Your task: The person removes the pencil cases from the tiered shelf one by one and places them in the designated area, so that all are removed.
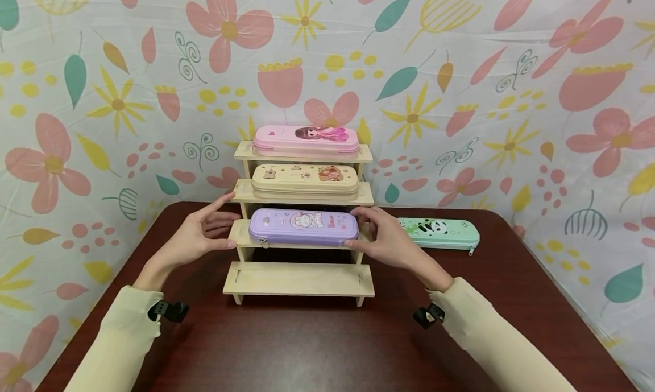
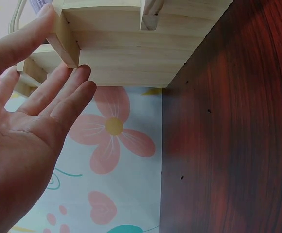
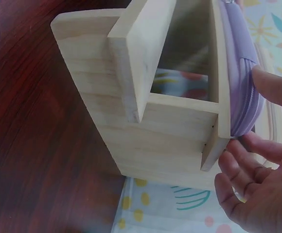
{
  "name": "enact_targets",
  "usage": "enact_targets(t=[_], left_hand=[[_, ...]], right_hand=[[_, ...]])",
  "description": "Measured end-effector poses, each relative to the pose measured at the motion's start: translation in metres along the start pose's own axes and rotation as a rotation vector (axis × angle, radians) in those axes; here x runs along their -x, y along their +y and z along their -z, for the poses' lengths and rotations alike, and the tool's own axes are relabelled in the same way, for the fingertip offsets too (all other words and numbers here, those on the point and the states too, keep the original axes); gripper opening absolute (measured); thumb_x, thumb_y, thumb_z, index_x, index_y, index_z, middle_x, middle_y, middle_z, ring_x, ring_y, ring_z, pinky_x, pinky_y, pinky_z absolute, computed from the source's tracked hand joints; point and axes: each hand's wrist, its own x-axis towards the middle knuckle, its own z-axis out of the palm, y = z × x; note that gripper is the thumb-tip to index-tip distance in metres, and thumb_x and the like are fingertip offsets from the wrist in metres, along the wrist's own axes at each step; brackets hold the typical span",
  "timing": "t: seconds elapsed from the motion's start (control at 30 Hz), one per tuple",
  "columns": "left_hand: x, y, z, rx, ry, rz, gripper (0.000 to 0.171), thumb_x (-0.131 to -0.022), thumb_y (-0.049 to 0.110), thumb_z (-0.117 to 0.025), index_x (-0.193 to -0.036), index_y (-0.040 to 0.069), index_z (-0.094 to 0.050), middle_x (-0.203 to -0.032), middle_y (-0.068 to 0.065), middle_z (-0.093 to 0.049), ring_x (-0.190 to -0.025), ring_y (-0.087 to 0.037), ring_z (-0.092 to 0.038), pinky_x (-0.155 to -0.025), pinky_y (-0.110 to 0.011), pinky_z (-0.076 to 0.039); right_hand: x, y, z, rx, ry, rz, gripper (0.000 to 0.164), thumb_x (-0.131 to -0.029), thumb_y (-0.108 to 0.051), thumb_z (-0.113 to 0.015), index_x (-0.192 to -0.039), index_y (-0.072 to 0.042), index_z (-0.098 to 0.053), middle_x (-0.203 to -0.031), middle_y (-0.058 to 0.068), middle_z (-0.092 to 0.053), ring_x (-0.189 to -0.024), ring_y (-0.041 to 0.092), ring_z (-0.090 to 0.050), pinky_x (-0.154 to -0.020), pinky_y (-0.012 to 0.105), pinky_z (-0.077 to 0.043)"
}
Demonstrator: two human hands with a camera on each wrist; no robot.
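A purple pencil case with a bunny picture lies flat on the third tier down of a wooden stepped rack. My right hand pinches the case's right end, thumb at the front corner and index finger at the back one. In the right wrist view the thumb presses the zipped side of the purple case. At the rack's left side, my left hand has loosely spread fingers. Its thumb and fingertips touch the end of a wooden tier.
Above sit a cream pencil case and a pink one with a doll picture. A mint-green panda pencil case lies on the dark wooden table, right of the rack. Floral cloth hangs behind.
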Motion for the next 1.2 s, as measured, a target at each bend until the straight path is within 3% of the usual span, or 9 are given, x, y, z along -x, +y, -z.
enact_targets(t=[0.17,0.27,0.37,0.5,0.63,0.87,1.03,1.2], left_hand=[[0.001,-0.001,0.0,-0.01,-0.001,-0.005,0.105,-0.087,-0.001,-0.086,-0.17,0.024,-0.028,-0.141,-0.025,-0.061,-0.131,-0.037,-0.059,-0.11,-0.049,-0.048],[0.002,-0.002,0.001,-0.007,-0.002,-0.003,0.104,-0.087,-0.001,-0.086,-0.17,0.024,-0.027,-0.143,-0.027,-0.059,-0.132,-0.035,-0.059,-0.111,-0.051,-0.047],[0.002,-0.003,0.001,-0.005,-0.003,0.001,0.104,-0.087,-0.001,-0.086,-0.169,0.024,-0.028,-0.143,-0.027,-0.059,-0.132,-0.033,-0.059,-0.111,-0.046,-0.049],[0.002,-0.003,-0.001,0.0,-0.003,0.001,0.104,-0.087,-0.001,-0.086,-0.169,0.024,-0.028,-0.143,-0.027,-0.059,-0.132,-0.034,-0.059,-0.11,-0.043,-0.049],[0.001,-0.002,-0.001,0.005,-0.002,0.001,0.104,-0.087,-0.001,-0.086,-0.17,0.024,-0.028,-0.144,-0.029,-0.057,-0.133,-0.034,-0.058,-0.111,-0.048,-0.048],[0.0,0.0,0.0,0.006,-0.002,-0.002,0.104,-0.087,-0.001,-0.086,-0.17,0.023,-0.028,-0.143,-0.029,-0.058,-0.133,-0.035,-0.059,-0.108,-0.031,-0.051],[0.0,0.0,0.0,0.007,0.0,-0.003,0.104,-0.087,-0.001,-0.086,-0.17,0.023,-0.028,-0.142,-0.025,-0.06,-0.132,-0.032,-0.06,-0.108,-0.03,-0.051],[0.0,0.001,0.0,0.014,-0.003,-0.004,0.104,-0.087,-0.002,-0.086,-0.17,0.022,-0.027,-0.143,-0.028,-0.058,-0.132,-0.031,-0.06,-0.107,-0.029,-0.051]], right_hand=[[0.001,-0.005,0.0,-0.012,-0.027,-0.051,0.057,-0.083,-0.031,-0.092,-0.13,-0.01,-0.068,-0.08,0.006,-0.062,-0.065,0.019,-0.053,-0.055,0.032,-0.042],[0.0,-0.008,-0.002,0.001,-0.028,-0.065,0.063,-0.081,-0.035,-0.092,-0.132,-0.01,-0.067,-0.082,0.003,-0.064,-0.068,0.02,-0.056,-0.055,0.033,-0.044],[-0.002,-0.007,-0.006,0.016,-0.022,-0.056,0.068,-0.08,-0.038,-0.092,-0.136,-0.009,-0.066,-0.084,0.005,-0.064,-0.071,0.022,-0.056,-0.058,0.032,-0.043],[-0.003,-0.005,-0.008,0.009,-0.023,-0.048,0.071,-0.081,-0.037,-0.092,-0.139,-0.005,-0.065,-0.076,0.005,-0.061,-0.068,0.022,-0.055,-0.058,0.031,-0.042],[-0.003,-0.004,-0.006,-0.029,-0.035,-0.062,0.067,-0.081,-0.034,-0.093,-0.137,-0.006,-0.068,-0.073,0.003,-0.059,-0.065,0.022,-0.053,-0.056,0.03,-0.041],[0.0,-0.003,0.003,-0.054,-0.066,-0.093,0.065,-0.08,-0.029,-0.094,-0.136,-0.01,-0.068,-0.07,0.002,-0.056,-0.063,0.021,-0.052,-0.054,0.03,-0.04],[0.0,-0.001,0.005,-0.05,-0.07,-0.084,0.069,-0.08,-0.029,-0.094,-0.14,-0.008,-0.066,-0.072,0.006,-0.058,-0.063,0.023,-0.052,-0.054,0.03,-0.041],[-0.001,0.0,0.003,-0.077,-0.072,-0.078,0.072,-0.08,-0.032,-0.094,-0.142,-0.007,-0.066,-0.076,0.014,-0.058,-0.064,0.023,-0.049,-0.055,0.029,-0.037]])
